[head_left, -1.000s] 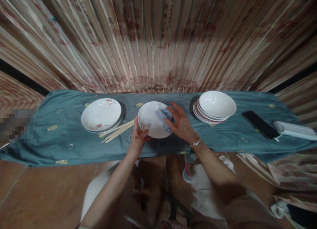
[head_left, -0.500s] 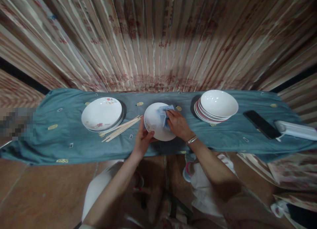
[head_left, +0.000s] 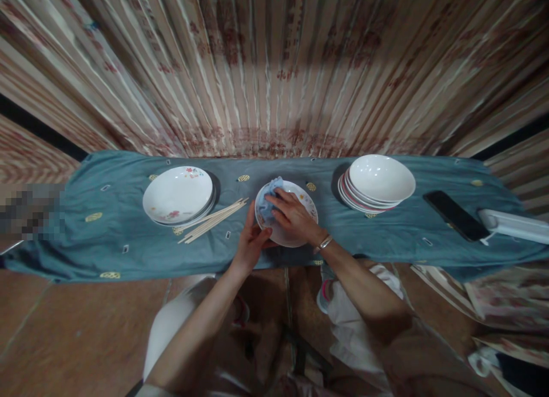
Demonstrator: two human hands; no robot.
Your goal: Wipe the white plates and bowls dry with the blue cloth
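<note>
A white plate (head_left: 291,237) with a small flower pattern is held over the middle of the cloth-covered table. My left hand (head_left: 251,237) grips its left edge, thumb on the rim and the other fingers partly hidden behind and under it. My right hand (head_left: 295,214), with a bracelet at the wrist, presses a crumpled light-blue cloth (head_left: 268,199) against the left part of the plate's face. Several wooden chopsticks (head_left: 214,221) lie just left of my left hand.
To the left is a stack of flowered white plates (head_left: 178,194). A stack of white bowls (head_left: 381,179) stands to the right, then a black phone (head_left: 454,214) and a white device (head_left: 514,225). The narrow table (head_left: 141,259) has a green cloth; a curtain (head_left: 274,99) hangs behind it.
My right hand and the blue cloth have moved left across the plate. The plate has shifted slightly right and turned, with flowers now showing on its right side.
</note>
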